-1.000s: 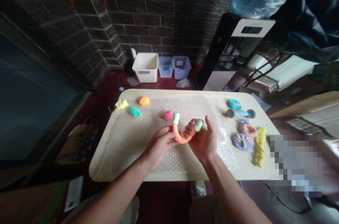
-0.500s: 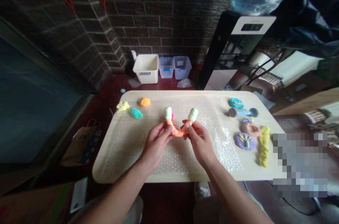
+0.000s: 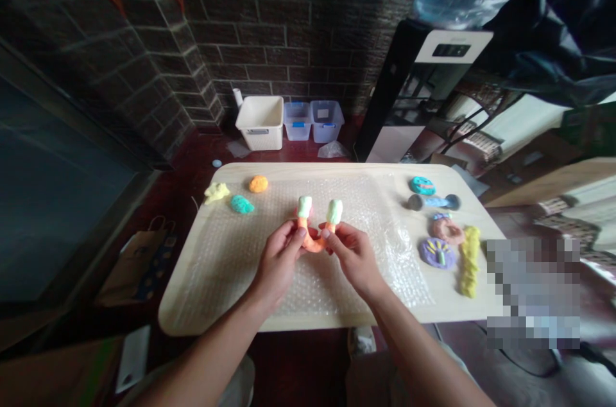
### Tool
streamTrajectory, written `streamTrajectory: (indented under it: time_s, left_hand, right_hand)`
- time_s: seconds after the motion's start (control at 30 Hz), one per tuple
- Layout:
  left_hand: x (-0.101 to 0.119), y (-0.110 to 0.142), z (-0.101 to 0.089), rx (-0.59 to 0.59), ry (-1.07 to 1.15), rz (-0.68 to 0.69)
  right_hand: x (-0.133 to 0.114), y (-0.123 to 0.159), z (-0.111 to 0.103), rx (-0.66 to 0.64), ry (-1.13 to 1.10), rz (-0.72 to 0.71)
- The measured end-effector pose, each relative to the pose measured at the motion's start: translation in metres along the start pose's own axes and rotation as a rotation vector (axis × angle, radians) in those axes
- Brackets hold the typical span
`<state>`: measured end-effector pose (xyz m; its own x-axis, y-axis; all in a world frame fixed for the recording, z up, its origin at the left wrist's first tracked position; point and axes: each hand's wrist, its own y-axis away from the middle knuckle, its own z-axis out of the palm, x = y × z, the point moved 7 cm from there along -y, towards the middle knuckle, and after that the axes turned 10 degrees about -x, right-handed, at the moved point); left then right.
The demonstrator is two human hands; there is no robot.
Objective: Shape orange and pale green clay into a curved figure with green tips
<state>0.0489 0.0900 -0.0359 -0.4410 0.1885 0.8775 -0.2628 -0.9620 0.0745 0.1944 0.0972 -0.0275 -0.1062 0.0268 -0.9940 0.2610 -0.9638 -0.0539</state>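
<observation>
An orange U-shaped clay piece (image 3: 315,244) with a pale green block on each tip is held up over the table, its ends pointing away from me. My left hand (image 3: 280,257) pinches its left arm between thumb and fingers. On the other side, my right hand (image 3: 355,256) grips the right arm the same way. Just behind the left tip, a pink clay lump is almost wholly hidden. Under both hands lies a sheet of bubble wrap (image 3: 231,266).
Orange (image 3: 258,183), teal (image 3: 241,204) and pale yellow (image 3: 216,192) clay lumps lie far left on the table (image 3: 176,314). Several clay shapes sit right, including a purple disc (image 3: 437,253) and yellow strip (image 3: 470,262). Bins (image 3: 262,128) and a water dispenser (image 3: 399,99) stand beyond.
My right hand has turned from palm-up to a thumb-on-top pinch on the right arm. The two green tips have come closer together, and the U is now narrower and more upright.
</observation>
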Motion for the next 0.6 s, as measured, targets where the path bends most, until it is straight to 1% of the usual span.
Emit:
streamTrajectory:
  time_s: [0.1,0.17,0.23,0.3,0.33,0.47,0.6]
  left_hand:
    - [0.004,0.000,0.004,-0.016,0.051,-0.030]
    - [0.005,-0.001,0.008,-0.050,0.096,-0.072]
    - [0.006,-0.002,0.009,-0.048,0.127,-0.101]
    - [0.006,-0.003,0.009,-0.042,0.171,-0.113]
    - [0.005,-0.004,0.009,-0.041,0.192,-0.113]
    - [0.005,-0.005,0.009,-0.049,0.227,-0.084]
    - [0.007,-0.006,0.010,-0.051,0.212,-0.060]
  right_hand:
    - [0.001,0.000,-0.002,0.024,-0.059,0.005]
    - [0.006,0.000,-0.002,0.046,-0.177,0.024]
    - [0.011,0.000,-0.001,0.089,-0.350,0.051]
    - [0.016,0.000,0.004,0.088,-0.477,0.075]
    - [0.016,0.000,0.006,0.076,-0.499,0.076]
    - [0.015,0.001,0.011,0.059,-0.416,0.055]
    - [0.020,0.002,0.013,0.046,-0.405,0.099]
